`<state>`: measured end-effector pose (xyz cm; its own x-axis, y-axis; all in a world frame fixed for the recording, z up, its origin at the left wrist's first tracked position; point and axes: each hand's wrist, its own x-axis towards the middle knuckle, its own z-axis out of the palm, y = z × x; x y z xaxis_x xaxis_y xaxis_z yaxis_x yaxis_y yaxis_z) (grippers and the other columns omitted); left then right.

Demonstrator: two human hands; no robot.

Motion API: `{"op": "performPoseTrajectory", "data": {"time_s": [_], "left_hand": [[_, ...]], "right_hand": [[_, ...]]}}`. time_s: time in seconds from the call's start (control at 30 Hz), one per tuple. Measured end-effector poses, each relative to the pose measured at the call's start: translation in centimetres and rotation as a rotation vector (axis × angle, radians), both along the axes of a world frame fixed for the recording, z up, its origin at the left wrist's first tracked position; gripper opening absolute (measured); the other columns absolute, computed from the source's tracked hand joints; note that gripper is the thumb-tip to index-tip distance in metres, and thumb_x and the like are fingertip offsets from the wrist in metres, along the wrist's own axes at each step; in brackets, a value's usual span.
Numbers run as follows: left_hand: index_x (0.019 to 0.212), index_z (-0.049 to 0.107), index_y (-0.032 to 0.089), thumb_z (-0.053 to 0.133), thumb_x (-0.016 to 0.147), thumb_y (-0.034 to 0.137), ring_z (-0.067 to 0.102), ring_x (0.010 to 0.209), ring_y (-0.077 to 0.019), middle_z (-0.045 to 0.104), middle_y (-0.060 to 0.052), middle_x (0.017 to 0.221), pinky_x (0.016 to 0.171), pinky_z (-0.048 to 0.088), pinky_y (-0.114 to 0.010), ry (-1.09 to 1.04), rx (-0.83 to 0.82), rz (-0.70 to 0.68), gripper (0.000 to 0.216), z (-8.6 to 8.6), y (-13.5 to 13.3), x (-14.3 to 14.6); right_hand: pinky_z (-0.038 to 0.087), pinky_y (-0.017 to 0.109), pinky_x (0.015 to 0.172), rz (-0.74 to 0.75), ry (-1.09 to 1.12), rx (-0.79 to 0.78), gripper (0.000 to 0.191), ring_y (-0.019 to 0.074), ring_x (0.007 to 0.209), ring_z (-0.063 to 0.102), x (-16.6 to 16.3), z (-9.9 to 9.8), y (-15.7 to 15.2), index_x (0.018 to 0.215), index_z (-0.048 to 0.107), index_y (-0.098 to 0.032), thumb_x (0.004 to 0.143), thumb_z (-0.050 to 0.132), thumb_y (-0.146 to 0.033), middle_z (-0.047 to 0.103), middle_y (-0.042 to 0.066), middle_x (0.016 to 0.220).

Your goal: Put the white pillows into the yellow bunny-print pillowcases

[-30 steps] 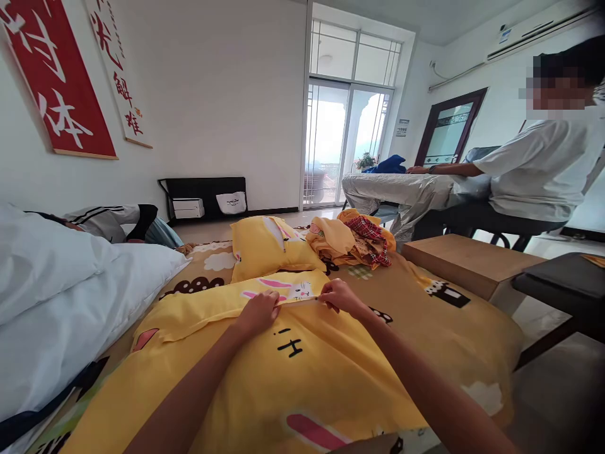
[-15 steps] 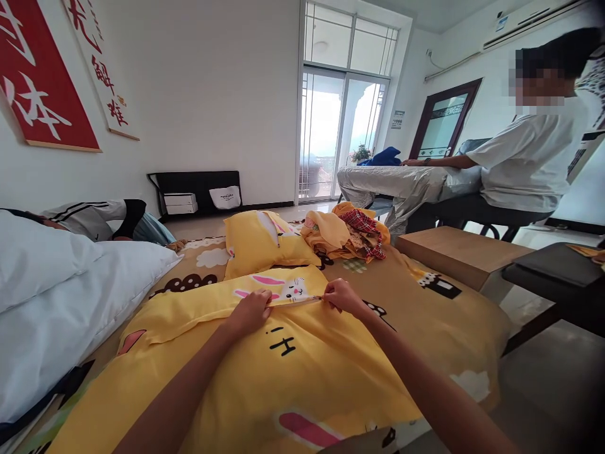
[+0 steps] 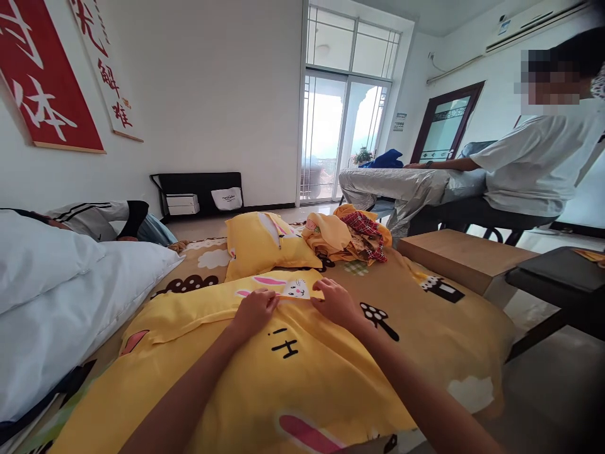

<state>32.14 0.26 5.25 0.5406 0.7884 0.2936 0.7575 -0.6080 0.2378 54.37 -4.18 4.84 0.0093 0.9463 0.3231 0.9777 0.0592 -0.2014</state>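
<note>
A yellow pillowcase [image 3: 302,372] with pink rabbit prints and black letters lies across the bed in front of me. My left hand [image 3: 255,311] pinches its far hem with closed fingers. My right hand [image 3: 333,301] grips the same hem a little to the right, fingers curled onto the cloth. Both hands sit close together near the rabbit face print [image 3: 295,289].
A second yellow pillow [image 3: 265,243] and a heap of yellow and plaid cloth [image 3: 352,236] lie farther back. White pillows [image 3: 61,284] sit at left. A wooden block [image 3: 454,255] and a dark bench [image 3: 558,271] stand at right. A person in a white shirt [image 3: 534,164] works at a silver-covered table [image 3: 401,183].
My hands have drawn closer together along the hem, and the gap in the hem between them has closed. The view shifted slightly.
</note>
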Motion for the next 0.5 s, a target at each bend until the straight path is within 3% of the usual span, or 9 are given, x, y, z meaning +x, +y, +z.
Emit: {"op": "performPoseTrajectory", "data": {"time_s": [0.17, 0.3, 0.5], "left_hand": [[0.089, 0.065, 0.018, 0.035, 0.097, 0.029, 0.058, 0.093, -0.0244, 0.064, -0.010, 0.093, 0.072, 0.042, -0.033, 0.151, 0.134, -0.010, 0.033, 0.6, -0.4, 0.5], [0.098, 0.064, 0.016, 0.039, 0.095, 0.023, 0.057, 0.097, -0.0280, 0.063, -0.013, 0.098, 0.075, 0.044, -0.036, 0.266, 0.183, -0.041, 0.026, 0.4, -0.3, -0.3], [0.102, 0.061, 0.017, 0.039, 0.090, 0.007, 0.058, 0.096, -0.0259, 0.062, -0.013, 0.102, 0.077, 0.045, -0.036, 0.313, 0.195, -0.045, 0.028, 0.1, -0.4, -0.9]], "right_hand": [[0.037, 0.031, 0.084, 0.172, -0.229, 0.026, 0.024, 0.0216, 0.097, 0.059, -2.6, -0.3, 0.7, 0.095, 0.066, -0.019, 0.093, 0.043, -0.024, 0.068, 0.011, 0.100], [0.037, 0.032, 0.081, 0.229, -0.364, 0.003, 0.023, 0.0218, 0.091, 0.062, -0.5, -0.4, 1.4, 0.091, 0.067, -0.016, 0.091, 0.045, -0.014, 0.070, 0.011, 0.094], [0.037, 0.030, 0.068, 0.176, -0.461, -0.001, 0.021, 0.0215, 0.080, 0.064, 3.0, -0.7, 1.3, 0.081, 0.067, -0.014, 0.087, 0.048, -0.008, 0.070, 0.011, 0.084]]}}
